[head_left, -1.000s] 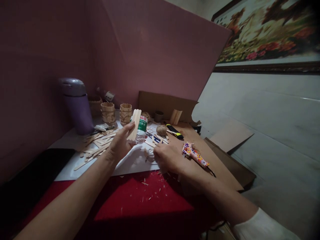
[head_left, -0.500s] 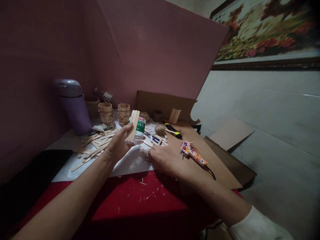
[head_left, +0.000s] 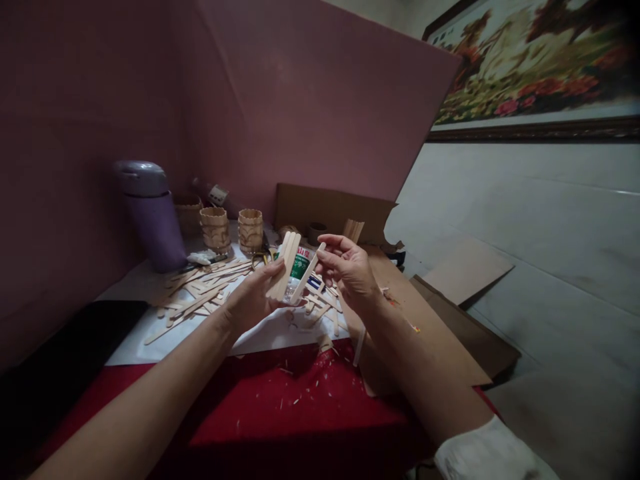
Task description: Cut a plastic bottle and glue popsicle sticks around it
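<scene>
My left hand (head_left: 255, 290) is closed round a plastic bottle (head_left: 301, 265) with a green label, held tilted above the table. Several craft sticks (head_left: 285, 263) stand side by side along the bottle's left part, under my left thumb. My right hand (head_left: 347, 267) pinches a single craft stick (head_left: 307, 275) between thumb and fingers, slanting just right of the bottle. Whether its lower end touches the bottle, I cannot tell. Below and behind my right hand lie more loose sticks (head_left: 325, 310) on white paper. My right forearm hides most of the flower-patterned glue gun (head_left: 417, 329).
A heap of craft sticks (head_left: 200, 293) covers the paper at left. Behind stand a purple flask (head_left: 157, 230) and two stick-built cups (head_left: 215, 230), (head_left: 251, 230). Cardboard (head_left: 430, 347) lies at right, and a tape roll (head_left: 316, 233) stands at the back. Red cloth (head_left: 280, 413) covers the front.
My right hand has risen from the table and now holds a craft stick beside the bottle. My left hand has shifted slightly right with the bottle. My forearm now covers the glue gun.
</scene>
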`<action>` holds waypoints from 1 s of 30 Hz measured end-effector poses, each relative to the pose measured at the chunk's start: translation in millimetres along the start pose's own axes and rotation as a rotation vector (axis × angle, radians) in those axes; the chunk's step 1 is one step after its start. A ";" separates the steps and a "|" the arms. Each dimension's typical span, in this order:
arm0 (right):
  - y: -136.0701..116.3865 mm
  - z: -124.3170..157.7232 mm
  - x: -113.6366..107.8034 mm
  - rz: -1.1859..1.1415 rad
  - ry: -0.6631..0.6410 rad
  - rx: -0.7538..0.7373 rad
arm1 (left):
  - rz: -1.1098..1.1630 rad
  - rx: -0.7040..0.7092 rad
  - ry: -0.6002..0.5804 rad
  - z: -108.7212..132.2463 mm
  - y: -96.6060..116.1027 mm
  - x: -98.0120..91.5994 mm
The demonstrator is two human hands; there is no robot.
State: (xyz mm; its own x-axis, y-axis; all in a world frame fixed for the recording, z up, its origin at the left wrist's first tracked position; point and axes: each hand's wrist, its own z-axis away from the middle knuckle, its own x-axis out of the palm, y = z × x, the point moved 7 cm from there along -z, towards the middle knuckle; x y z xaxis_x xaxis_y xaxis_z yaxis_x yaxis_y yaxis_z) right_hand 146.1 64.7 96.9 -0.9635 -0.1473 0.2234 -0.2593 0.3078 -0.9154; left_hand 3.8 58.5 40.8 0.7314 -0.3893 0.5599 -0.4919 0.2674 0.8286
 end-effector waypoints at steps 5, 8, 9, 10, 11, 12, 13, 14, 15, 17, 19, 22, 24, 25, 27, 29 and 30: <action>5.4 -6.5 -5.5 -0.042 0.071 0.016 | -0.032 -0.024 0.000 -1.3 -7.1 0.2; 5.4 -8.2 -6.5 -0.042 0.118 0.031 | -0.039 -0.039 -0.009 -3.2 -11.1 -0.6; 6.0 -8.5 -6.3 -0.033 0.132 0.036 | -0.035 -0.045 -0.010 -3.8 -12.5 -1.0; 6.9 -8.7 -5.9 -0.019 0.142 0.041 | -0.031 -0.050 -0.011 -4.3 -13.7 -1.3; 8.0 -8.8 -5.7 -0.003 0.151 0.041 | -0.029 -0.052 -0.014 -4.8 -14.8 -1.5; 9.0 -8.8 -5.5 0.012 0.157 0.038 | -0.027 -0.053 -0.018 -5.2 -15.6 -1.5; 10.0 -8.8 -5.5 0.024 0.161 0.031 | -0.025 -0.052 -0.020 -5.5 -16.2 -1.6; 10.8 -8.8 -6.0 0.028 0.167 0.020 | -0.023 -0.054 -0.020 -5.8 -16.9 -1.7; 11.5 -8.6 -6.7 0.029 0.175 0.011 | -0.022 -0.056 -0.018 -6.0 -17.4 -1.9; 12.8 -8.3 -8.2 0.034 0.187 0.002 | -0.019 -0.060 -0.020 -6.3 -18.2 -1.8; 13.4 -8.1 -9.2 0.044 0.191 0.006 | -0.021 -0.058 -0.030 -6.6 -18.4 -1.2; 12.9 -7.9 -9.8 0.047 0.190 0.012 | -0.028 -0.052 -0.020 -6.7 -18.1 -2.1; 12.7 -8.0 -10.0 0.047 0.188 0.013 | -0.034 -0.052 -0.005 -6.7 -18.1 -3.3; 12.8 -8.1 -10.1 0.049 0.188 0.011 | -0.038 -0.054 -0.002 -6.7 -18.2 -3.7; 13.2 -8.4 -10.5 0.056 0.189 0.003 | -0.044 -0.055 -0.009 -6.7 -18.4 -3.3; 14.1 -8.6 -10.6 0.055 0.189 -0.005 | -0.046 -0.048 -0.023 -6.7 -18.1 -1.7; 14.6 -8.7 -10.5 0.054 0.188 -0.010 | -0.045 -0.042 -0.033 -6.5 -17.8 -0.4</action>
State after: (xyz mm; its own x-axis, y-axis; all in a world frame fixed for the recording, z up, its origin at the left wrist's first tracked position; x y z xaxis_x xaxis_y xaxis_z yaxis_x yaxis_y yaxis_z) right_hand 151.8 78.9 84.2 -0.9713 0.0474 0.2333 -0.2065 0.3201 -0.9246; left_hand 15.3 59.6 25.8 0.7362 -0.4302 0.5223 -0.4378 0.2857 0.8525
